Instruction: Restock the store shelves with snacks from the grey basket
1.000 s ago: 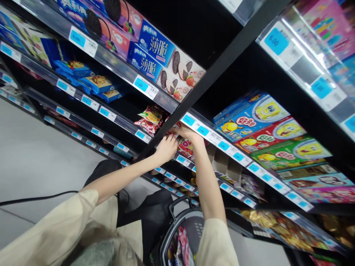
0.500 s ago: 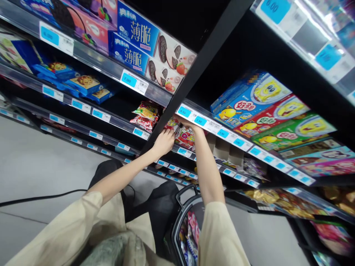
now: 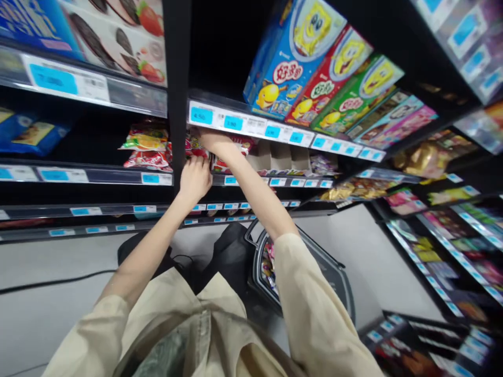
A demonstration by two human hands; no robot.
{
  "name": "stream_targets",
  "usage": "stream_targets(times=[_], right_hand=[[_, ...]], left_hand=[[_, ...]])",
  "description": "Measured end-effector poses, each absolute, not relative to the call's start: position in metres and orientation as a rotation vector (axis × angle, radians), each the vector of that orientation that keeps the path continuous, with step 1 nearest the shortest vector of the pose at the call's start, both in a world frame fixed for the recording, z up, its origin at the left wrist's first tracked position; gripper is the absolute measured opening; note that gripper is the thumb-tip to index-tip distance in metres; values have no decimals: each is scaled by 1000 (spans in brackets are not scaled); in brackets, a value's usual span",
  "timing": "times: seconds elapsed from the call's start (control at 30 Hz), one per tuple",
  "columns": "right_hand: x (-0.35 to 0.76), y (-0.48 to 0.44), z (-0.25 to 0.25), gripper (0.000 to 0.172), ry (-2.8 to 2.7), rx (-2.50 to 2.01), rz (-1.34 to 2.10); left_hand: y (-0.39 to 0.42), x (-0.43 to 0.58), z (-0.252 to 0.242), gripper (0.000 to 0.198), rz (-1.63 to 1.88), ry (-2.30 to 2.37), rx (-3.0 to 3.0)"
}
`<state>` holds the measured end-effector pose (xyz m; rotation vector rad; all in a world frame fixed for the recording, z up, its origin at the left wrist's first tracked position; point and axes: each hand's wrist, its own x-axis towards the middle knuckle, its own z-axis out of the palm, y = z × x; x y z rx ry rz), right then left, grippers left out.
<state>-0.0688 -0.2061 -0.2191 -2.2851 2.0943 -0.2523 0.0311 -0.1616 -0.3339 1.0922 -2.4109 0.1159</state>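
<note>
At red packets (image 3: 196, 148), two hands (image 3: 195, 179) (image 3: 209, 140)

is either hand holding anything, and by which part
Cannot be told: the left hand and right hand are at red snack bags, but any grip is hidden.

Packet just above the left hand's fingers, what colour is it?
The packet is mostly red; the head view shows it best.
</note>
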Motion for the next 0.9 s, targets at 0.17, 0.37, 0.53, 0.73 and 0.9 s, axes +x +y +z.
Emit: stream_targets(times=[0.17,0.37,0.53,0.73,0.9], right_hand=[[-80,-119,-231,55,2006,-2700,-247],[-172,18,-285,43,2012,-2299,-438],[-235,134,-391,52,2602,-1393,-415],[-203,260,-490,48,2247,-660,84],[-176,284,-513,66,2363,-479,41]], left_hand=[[-159,31,-343,55,-75,-2357,1051],[-159,31,-355,67,-177,-2302,1008],[-165,30,-364,78,-237,-2276,903],[-166,31,-370,84,-279,-2250,795],[-162,31,-368,78,-216,-2295,855]])
